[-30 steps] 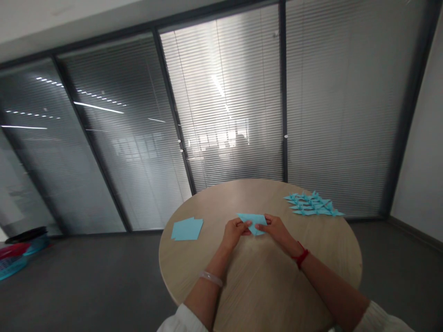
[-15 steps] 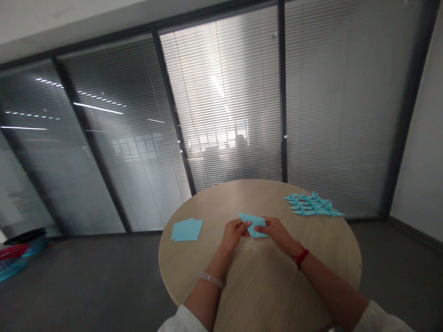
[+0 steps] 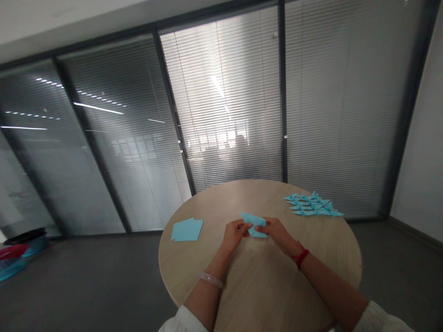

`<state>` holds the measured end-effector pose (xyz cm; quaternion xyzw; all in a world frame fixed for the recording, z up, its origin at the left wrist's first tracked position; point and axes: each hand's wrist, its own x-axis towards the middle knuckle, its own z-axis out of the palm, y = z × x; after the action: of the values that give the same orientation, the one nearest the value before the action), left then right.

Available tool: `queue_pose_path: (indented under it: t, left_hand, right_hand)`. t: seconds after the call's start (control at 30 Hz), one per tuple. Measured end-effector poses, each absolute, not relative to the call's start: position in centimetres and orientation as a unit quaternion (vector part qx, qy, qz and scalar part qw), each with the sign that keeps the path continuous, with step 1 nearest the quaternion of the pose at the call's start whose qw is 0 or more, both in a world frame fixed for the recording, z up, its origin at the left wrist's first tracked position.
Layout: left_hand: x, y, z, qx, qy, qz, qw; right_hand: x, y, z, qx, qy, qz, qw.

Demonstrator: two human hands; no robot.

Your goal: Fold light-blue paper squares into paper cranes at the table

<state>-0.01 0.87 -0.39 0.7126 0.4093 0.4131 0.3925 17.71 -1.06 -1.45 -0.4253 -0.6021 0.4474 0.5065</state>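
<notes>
Between my two hands is a folded piece of light blue paper (image 3: 256, 221), held just above the table's middle. My left hand (image 3: 236, 232) pinches its left edge, thumb on the near face. At the right edge my right hand (image 3: 275, 229) grips it, with the thumb pressed on the face and the fingers behind. Some fingertips are hidden by the paper. Off to the left lie flat blue paper sheets (image 3: 187, 229), overlapping each other. Several folded blue paper figures (image 3: 311, 204) with pointed ends, like cranes, sit in rows at the far right of the table.
The round wooden table (image 3: 263, 286) has its far edge near a glass partition with blinds (image 3: 235, 106). Blue and red basins (image 3: 26, 251) stand on the floor at far left. A white wall (image 3: 420, 152) rises at the right.
My left hand has shifted very slightly to the right along with the paper's left corner. My right hand and everything else on the table look the same.
</notes>
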Motion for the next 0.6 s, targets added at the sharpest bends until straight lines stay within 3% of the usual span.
queue_pose_path:
  t: [0.13, 0.37, 0.6]
  left_hand:
    - [0.10, 0.73, -0.51, 0.709, 0.401, 0.397, 0.422]
    - [-0.08, 0.56, -0.21, 0.732, 0.410, 0.388, 0.381]
    - [0.16, 0.41, -0.23, 0.721, 0.389, 0.370, 0.438]
  right_hand:
    - [17.65, -1.18, -1.23, -0.415, -0.590, 0.454, 0.523]
    - [17.60, -1.10, -1.39, -0.408, -0.587, 0.462, 0.526]
    - [17.55, -1.12, -1.30, -0.417, -0.576, 0.451, 0.539]
